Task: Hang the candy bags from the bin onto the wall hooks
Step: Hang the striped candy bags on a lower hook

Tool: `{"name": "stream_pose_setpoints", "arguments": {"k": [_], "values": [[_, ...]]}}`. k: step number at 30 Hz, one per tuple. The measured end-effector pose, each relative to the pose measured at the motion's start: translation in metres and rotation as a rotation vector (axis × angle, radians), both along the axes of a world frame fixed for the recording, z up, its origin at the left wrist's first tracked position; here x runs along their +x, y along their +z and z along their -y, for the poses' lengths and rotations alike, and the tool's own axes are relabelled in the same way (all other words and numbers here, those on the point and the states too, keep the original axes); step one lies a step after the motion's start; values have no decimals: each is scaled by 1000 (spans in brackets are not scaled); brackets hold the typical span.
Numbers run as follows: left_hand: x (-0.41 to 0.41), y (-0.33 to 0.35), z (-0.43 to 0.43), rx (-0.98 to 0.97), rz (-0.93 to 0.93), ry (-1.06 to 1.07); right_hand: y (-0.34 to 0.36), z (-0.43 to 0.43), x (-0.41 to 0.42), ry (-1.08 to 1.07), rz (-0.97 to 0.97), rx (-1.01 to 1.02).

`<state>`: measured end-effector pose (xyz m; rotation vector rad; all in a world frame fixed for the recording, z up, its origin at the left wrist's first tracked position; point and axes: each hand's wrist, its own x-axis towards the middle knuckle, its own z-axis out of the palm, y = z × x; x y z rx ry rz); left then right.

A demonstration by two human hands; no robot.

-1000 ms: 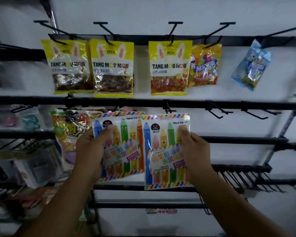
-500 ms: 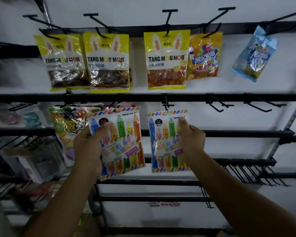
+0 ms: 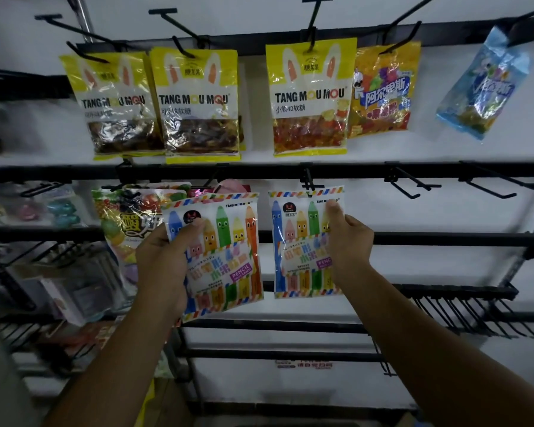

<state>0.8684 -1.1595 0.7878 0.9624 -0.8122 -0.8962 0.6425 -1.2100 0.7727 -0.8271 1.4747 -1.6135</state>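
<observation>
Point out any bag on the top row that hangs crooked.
The blue bag at the far right tilts, its bottom swung left, while the yellow bags beside it hang straight.

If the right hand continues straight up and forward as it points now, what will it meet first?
Most likely the black hook on the second rail: the right hand holds a crayon candy bag whose top edge sits right at that hook. Depth is unclear, so I cannot tell whether they already touch.
</observation>
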Motion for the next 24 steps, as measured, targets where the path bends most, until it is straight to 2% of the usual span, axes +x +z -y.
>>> {"name": "stream_pose_setpoints", "arguments": {"k": [9, 24], "values": [[-2, 0, 8, 1, -7, -4, 6, -2, -4, -31, -15, -27], [-9, -1, 22, 1, -1, -62, -5, 21, -15, -46, -97, 72]]}}
